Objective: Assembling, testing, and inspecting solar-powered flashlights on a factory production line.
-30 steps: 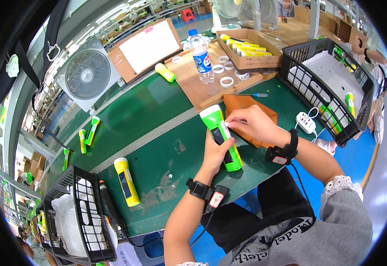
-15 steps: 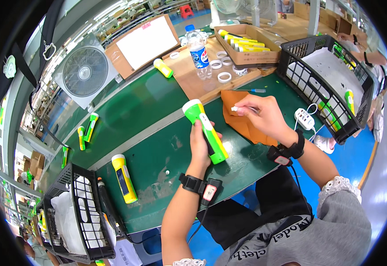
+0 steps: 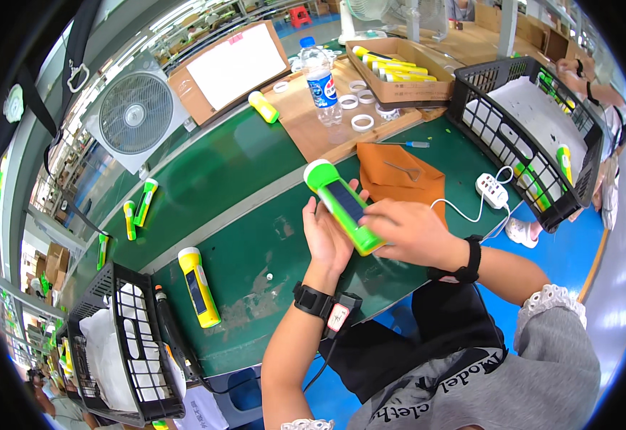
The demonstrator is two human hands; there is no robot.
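A green and yellow flashlight is tilted above the table, its dark solar panel facing up and its round head pointing away to the left. At its near end, my right hand grips it with bent fingers. My left hand lies palm up beneath it, thumb apart and fingers partly hidden behind the body. An orange sheet lies just beyond my hands, with a thin forked metal piece on it. Another yellow flashlight rests on the table to the left.
Black crates stand at left and right. A white power strip trails a cord near my right wrist. Beyond are a screwdriver, a bottle, white rings and a carton of flashlights. A dark electric screwdriver lies left.
My right hand has come down from above the orange sheet onto the flashlight; the small white piece it held no longer shows. The flashlight has turned panel-up, and my left hand's grip has loosened.
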